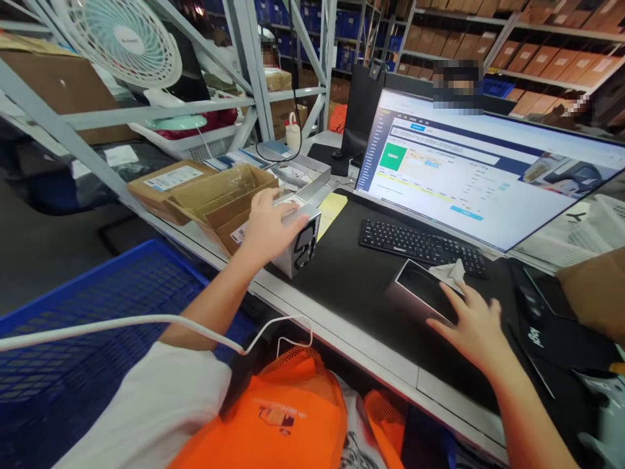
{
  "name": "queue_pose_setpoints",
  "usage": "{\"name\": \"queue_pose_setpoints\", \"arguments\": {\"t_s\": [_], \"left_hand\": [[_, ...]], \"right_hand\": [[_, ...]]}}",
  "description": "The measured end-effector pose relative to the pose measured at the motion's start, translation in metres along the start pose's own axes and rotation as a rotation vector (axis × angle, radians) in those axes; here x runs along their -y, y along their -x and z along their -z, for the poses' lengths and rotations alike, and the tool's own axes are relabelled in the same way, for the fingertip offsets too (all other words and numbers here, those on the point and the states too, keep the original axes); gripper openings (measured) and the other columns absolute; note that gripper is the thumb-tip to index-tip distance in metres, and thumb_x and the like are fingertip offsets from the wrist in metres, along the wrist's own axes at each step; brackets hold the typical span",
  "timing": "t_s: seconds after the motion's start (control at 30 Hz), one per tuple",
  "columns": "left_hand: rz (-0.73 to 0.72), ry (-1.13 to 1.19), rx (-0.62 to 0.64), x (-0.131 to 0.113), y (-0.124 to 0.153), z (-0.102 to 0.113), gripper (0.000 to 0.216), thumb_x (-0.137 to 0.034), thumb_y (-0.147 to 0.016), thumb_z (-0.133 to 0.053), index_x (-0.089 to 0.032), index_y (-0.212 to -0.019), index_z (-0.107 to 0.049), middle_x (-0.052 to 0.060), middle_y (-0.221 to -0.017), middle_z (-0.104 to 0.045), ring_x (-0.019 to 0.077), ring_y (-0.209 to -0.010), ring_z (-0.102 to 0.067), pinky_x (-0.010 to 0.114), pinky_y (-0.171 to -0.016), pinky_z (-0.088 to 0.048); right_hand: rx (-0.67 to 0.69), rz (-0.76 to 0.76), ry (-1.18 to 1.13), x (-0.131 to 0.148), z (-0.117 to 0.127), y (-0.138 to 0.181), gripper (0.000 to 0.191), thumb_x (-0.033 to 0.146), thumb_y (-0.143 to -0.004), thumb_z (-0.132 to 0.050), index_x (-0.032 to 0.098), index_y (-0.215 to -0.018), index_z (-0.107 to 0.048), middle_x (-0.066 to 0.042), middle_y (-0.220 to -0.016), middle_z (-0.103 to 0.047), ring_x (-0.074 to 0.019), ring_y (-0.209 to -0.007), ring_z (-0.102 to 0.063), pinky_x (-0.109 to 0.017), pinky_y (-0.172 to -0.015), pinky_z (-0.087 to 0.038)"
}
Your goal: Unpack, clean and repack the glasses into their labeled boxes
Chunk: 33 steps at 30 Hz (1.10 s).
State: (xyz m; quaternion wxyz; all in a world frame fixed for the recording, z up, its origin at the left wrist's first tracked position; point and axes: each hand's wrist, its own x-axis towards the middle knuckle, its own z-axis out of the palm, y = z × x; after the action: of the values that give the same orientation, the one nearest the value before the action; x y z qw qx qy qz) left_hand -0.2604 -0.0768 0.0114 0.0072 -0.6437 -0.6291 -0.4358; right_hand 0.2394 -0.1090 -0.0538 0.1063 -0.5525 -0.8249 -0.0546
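My left hand [269, 225] is wrapped over the top of a small grey box with a black number printed on its side [301, 247], standing at the left edge of the black desk mat [351, 280]. My right hand [476, 326] lies flat with fingers spread on a dark flat device with a glossy screen [422, 286] in front of the black keyboard [420, 242]. A crumpled white cloth [452, 270] lies on the device by my fingertips.
A large monitor [488, 172] stands behind the keyboard. Open cardboard boxes [215, 195] sit left of the grey box, a yellow note [332, 210] behind it. A fan [127, 42] stands on metal shelving. A blue crate [97, 326] and orange bag [283, 417] lie below the desk.
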Motion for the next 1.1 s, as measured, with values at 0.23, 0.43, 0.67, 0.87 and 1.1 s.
{"name": "queue_pose_setpoints", "arguments": {"t_s": [0.23,0.43,0.67,0.87,1.1], "left_hand": [[-0.044,0.022,-0.197,0.036,0.055,-0.004,0.080,-0.059,-0.070,-0.081,-0.025,-0.135,-0.050,0.017,-0.160,-0.030,0.0418,-0.152,-0.028,0.059,-0.124,-0.026],[0.027,-0.024,-0.238,0.039,0.048,-0.019,0.065,-0.054,-0.071,-0.080,-0.023,-0.123,-0.055,0.018,-0.147,-0.042,0.0374,-0.143,-0.042,0.056,-0.121,-0.032],[-0.304,0.102,-0.115,-0.054,0.058,-0.034,0.054,-0.058,-0.070,-0.081,-0.036,-0.118,-0.067,0.005,-0.150,-0.045,0.0442,-0.152,-0.024,0.066,-0.126,-0.016],[-0.939,0.484,0.593,-0.161,0.024,-0.122,0.058,-0.067,-0.089,-0.065,-0.028,-0.132,-0.070,0.016,-0.165,-0.036,0.0445,-0.157,-0.023,0.068,-0.126,-0.018],[-0.897,0.711,0.567,-0.161,0.018,-0.178,0.053,-0.058,-0.088,-0.071,-0.023,-0.128,-0.070,0.019,-0.162,-0.040,0.0376,-0.156,-0.029,0.059,-0.127,-0.029]], "right_hand": [[0.054,-0.395,-0.452,-0.047,-0.032,0.049,0.120,0.075,-0.072,-0.072,0.017,-0.166,-0.025,-0.021,-0.160,-0.043,-0.0440,-0.146,-0.044,-0.061,-0.118,-0.041],[-0.169,-0.524,-0.661,-0.009,-0.028,0.040,0.131,0.073,-0.064,-0.080,0.020,-0.167,-0.019,-0.020,-0.164,-0.037,-0.0457,-0.148,-0.041,-0.063,-0.120,-0.037],[-0.327,-0.202,-0.548,0.033,0.002,0.008,0.129,0.073,-0.074,-0.077,0.018,-0.168,-0.007,-0.024,-0.159,-0.039,-0.0431,-0.143,-0.047,-0.065,-0.116,-0.039],[-0.291,0.003,-0.477,0.049,0.017,-0.024,0.122,0.074,-0.082,-0.069,0.021,-0.168,0.000,-0.024,-0.159,-0.039,-0.0422,-0.147,-0.042,-0.067,-0.117,-0.037],[-0.349,-0.072,-0.632,0.037,0.002,-0.020,0.125,0.074,-0.082,-0.071,0.024,-0.167,0.005,-0.022,-0.158,-0.041,-0.0375,-0.148,-0.043,-0.061,-0.119,-0.039]]}}
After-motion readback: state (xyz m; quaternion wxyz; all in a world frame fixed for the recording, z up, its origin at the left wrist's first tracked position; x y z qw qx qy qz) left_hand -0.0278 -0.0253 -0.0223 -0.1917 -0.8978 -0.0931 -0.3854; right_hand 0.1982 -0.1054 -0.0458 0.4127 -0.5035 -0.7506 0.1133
